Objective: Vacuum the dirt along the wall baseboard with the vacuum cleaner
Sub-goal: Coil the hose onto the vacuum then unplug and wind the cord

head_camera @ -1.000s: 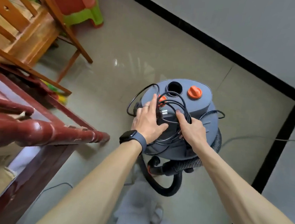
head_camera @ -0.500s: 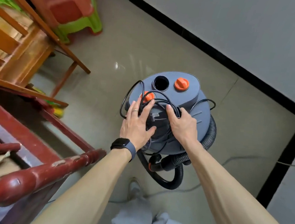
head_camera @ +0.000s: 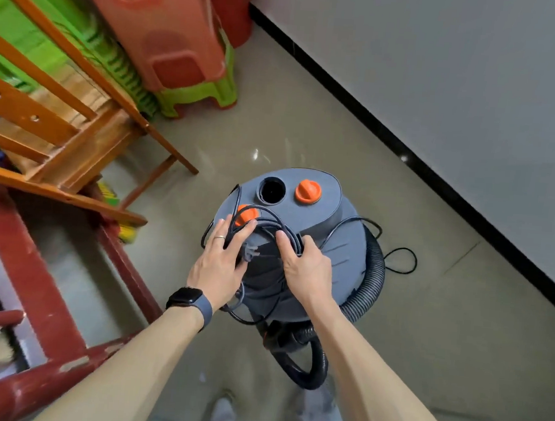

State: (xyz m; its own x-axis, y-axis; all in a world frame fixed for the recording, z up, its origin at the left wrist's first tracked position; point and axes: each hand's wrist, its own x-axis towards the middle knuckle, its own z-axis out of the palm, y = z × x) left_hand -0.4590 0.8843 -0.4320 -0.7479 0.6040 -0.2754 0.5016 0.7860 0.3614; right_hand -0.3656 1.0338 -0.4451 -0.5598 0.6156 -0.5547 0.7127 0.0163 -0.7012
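Freeing the cord: judged from the hands, the step in hand is getting the black cord point(head_camera: 270, 224) off the top of the vacuum cleaner point(head_camera: 330, 234) before any suction starts.
Left hand point(head_camera: 218, 265): fingers straight and spread, lying flat on the loops beside an orange switch point(head_camera: 247, 215).
Right hand point(head_camera: 303, 267): fingers curled over the cord bundle, gripping it.
Vacuum cleaner's place: upright on the tiled floor point(head_camera: 459, 324), near the wall corner, directly in front of the person.
Doing it well: lift the loops off together, keep the grey plug point(head_camera: 249, 253) in sight, and let no turn snag on the orange knob point(head_camera: 308, 192).
Hose point(head_camera: 372, 277): wraps round the canister's right side and curls under it; it needs freeing too.
Baseboard point(head_camera: 407, 147): a black strip running along the grey wall, well apart from the hands; dirt on it is too small to tell.
Around: a wooden chair point(head_camera: 76, 134), stacked plastic stools point(head_camera: 169, 45) and a red rail point(head_camera: 47, 292) crowd the left.
In the way: a slack cord loop lies on the floor by the hose, a likely trip or tangle.
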